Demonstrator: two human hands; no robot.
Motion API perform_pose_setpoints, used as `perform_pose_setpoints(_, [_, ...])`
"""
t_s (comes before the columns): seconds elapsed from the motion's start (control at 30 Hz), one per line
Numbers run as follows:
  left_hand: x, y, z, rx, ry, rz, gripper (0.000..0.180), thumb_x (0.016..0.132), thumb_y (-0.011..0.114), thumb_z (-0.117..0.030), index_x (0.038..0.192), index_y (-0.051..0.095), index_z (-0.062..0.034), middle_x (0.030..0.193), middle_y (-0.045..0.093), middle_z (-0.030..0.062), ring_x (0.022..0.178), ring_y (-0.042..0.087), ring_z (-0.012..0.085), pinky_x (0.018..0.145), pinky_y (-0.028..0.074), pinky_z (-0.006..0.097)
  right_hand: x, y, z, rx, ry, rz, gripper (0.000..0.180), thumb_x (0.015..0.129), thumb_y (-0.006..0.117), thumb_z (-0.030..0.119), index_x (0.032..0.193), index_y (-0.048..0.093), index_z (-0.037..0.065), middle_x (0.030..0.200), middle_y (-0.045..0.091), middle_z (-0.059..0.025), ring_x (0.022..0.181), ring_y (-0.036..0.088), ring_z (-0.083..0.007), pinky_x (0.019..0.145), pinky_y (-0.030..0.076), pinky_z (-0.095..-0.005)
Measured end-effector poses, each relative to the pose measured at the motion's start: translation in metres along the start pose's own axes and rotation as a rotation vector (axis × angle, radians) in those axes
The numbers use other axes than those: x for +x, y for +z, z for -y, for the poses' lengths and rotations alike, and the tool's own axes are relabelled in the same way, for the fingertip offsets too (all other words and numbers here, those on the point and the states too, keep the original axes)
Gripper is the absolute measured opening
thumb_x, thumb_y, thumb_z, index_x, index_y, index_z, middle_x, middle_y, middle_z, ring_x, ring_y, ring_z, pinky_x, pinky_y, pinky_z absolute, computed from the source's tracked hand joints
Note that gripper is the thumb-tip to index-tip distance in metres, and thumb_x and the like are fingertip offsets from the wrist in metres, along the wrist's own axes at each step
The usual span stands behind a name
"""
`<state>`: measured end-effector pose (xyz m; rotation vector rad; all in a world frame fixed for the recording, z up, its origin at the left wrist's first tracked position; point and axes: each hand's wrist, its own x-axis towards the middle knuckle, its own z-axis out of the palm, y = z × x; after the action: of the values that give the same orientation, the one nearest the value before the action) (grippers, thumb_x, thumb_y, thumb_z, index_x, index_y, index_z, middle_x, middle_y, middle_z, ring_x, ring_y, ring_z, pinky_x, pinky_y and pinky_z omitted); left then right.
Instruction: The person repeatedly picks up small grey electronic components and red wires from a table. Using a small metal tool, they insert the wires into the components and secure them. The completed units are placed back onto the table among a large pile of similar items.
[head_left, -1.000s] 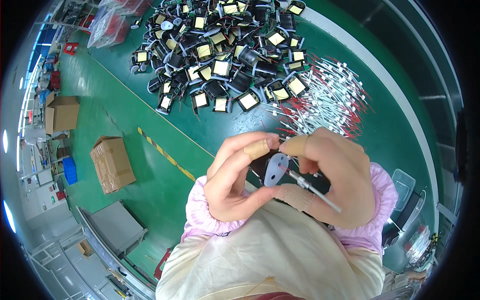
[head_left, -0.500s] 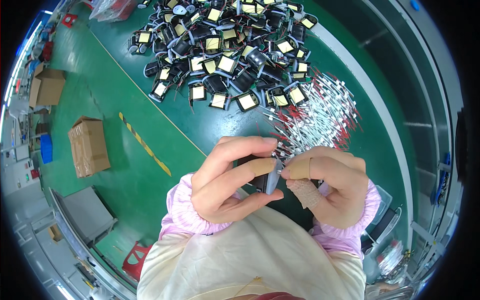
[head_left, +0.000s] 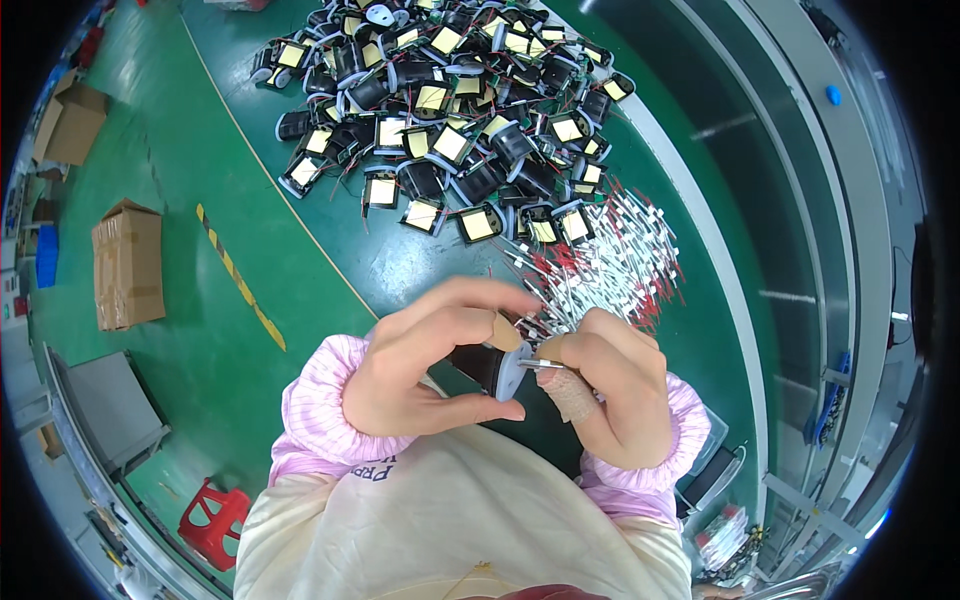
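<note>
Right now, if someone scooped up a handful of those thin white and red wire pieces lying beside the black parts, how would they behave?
The white and red wire pieces look thin and short, so probably very light and somewhat bendy. They lie crisscrossed in a loose heap, so a handful would likely snag and drag neighbours along. Being slim and round, stray ones might roll on the smooth green table.

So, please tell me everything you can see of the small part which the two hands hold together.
The small part is a dark, round-bodied component with a pale grey disc-like end facing the right hand. It looks like plastic, similar to the black components in the pile on the green table. The left hand grips it between thumb and fingers, above the person's lap. The right hand presses a thin metallic lead against its pale end. Fingers hide most of it, so further details cannot be told.
</note>
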<state>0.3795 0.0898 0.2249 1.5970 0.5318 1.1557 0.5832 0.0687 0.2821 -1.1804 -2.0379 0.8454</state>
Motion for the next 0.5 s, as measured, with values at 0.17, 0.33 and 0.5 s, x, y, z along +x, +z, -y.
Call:
perform_pose_setpoints(0.17, [-0.007, -0.015, 0.000, -0.388, -0.293, 0.097, 0.052, 0.072, 0.082, 0.001, 0.116, 0.056, 0.0068, 0.112, 0.062, 0.0286, 0.097, 0.066, 0.0305, 0.082, 0.054, 0.036, 0.002, 0.005, -0.002, -0.021, 0.049, 0.005, 0.015, 0.078, 0.073, 0.004, 0.090, 0.065, 0.001, 0.072, 0.048, -0.0098, 0.060, 0.052, -0.0265, 0.053, 0.043, -0.0365])
perform_pose_setpoints(0.33, [-0.012, -0.011, 0.004, -0.423, -0.272, -0.011, 0.040, 0.080, 0.073, 0.006, 0.116, 0.057, 0.0104, 0.112, 0.064, 0.0255, 0.098, 0.066, 0.0274, 0.086, 0.052, 0.036, 0.003, 0.009, -0.003, -0.010, 0.038, 0.034, 0.015, 0.078, 0.073, 0.004, 0.091, 0.066, 0.000, 0.072, 0.050, -0.0103, 0.059, 0.052, -0.0273, 0.052, 0.043, -0.0376])
perform_pose_setpoints(0.5, [-0.010, -0.019, -0.001, -0.413, -0.387, 0.058, 0.033, 0.077, 0.073, 0.009, 0.110, 0.065, 0.0100, 0.101, 0.068, 0.0202, 0.091, 0.067, 0.0248, 0.079, 0.053, 0.034, 0.007, 0.001, -0.010, 0.096, 0.010, 0.216, 0.015, 0.078, 0.073, 0.004, 0.090, 0.065, 0.000, 0.071, 0.051, -0.0105, 0.058, 0.053, -0.0293, 0.051, 0.043, -0.0387])
